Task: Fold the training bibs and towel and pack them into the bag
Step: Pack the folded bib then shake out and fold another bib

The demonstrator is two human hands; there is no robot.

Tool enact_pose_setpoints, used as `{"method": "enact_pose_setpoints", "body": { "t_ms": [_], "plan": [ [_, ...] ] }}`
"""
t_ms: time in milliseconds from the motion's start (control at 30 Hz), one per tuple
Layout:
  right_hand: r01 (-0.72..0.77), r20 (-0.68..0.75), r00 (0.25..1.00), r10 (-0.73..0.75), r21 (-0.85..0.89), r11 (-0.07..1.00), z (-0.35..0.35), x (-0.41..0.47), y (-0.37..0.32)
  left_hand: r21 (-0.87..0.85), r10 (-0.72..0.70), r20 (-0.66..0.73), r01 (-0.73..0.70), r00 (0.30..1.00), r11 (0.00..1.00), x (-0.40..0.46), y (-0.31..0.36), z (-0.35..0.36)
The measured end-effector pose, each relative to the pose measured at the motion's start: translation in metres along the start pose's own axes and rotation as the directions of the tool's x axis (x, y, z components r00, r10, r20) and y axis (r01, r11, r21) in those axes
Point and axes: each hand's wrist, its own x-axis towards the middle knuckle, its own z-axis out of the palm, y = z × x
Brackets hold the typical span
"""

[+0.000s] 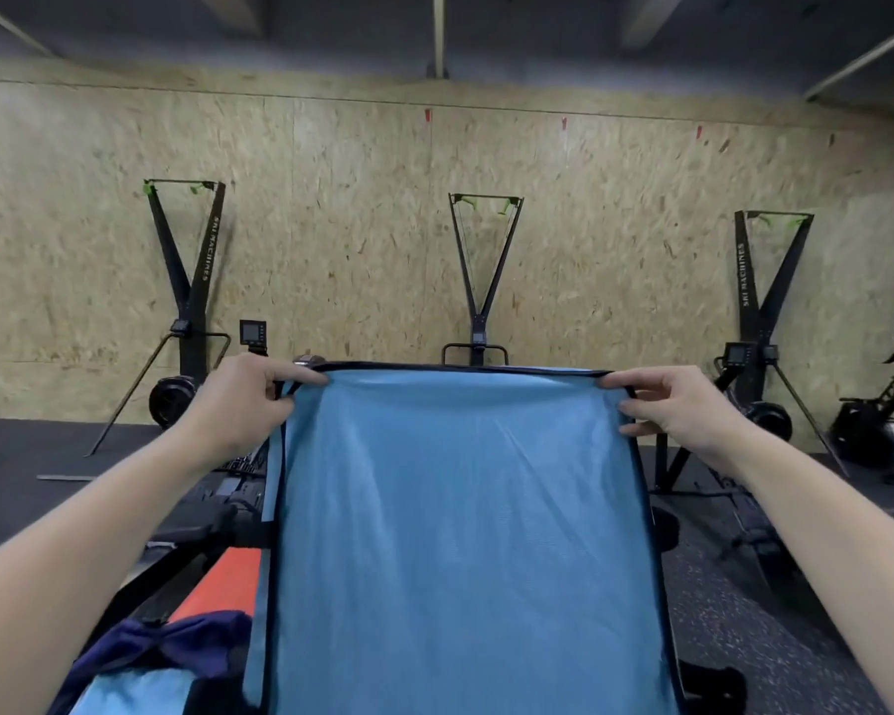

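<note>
**Blue bib held up by both top corners**

Light-blue mesh bib (465, 534) with dark trim hangs spread out in front of the person, raised at arm's length. Left hand (251, 399) pinches the top left corner, right hand (667, 405) pinches the top right corner (fingers curled on the trim). Lower left: another blue bib (135, 688), dark navy cloth (176, 645), orange fabric (228, 580). Behind: three ski machines (483, 281) against the chipboard wall (331, 224).
</note>
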Motion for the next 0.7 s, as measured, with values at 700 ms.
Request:
{"method": "enact_pose_setpoints", "body": {
  "t_ms": [700],
  "plan": [
    [0.092,-0.191,0.978,-0.081,0.052,0.994,0.038,0.076,0.049,-0.098,-0.007,-0.017,0.005,1.000,0.995,0.071,-0.019,0.058]
  ]
}}
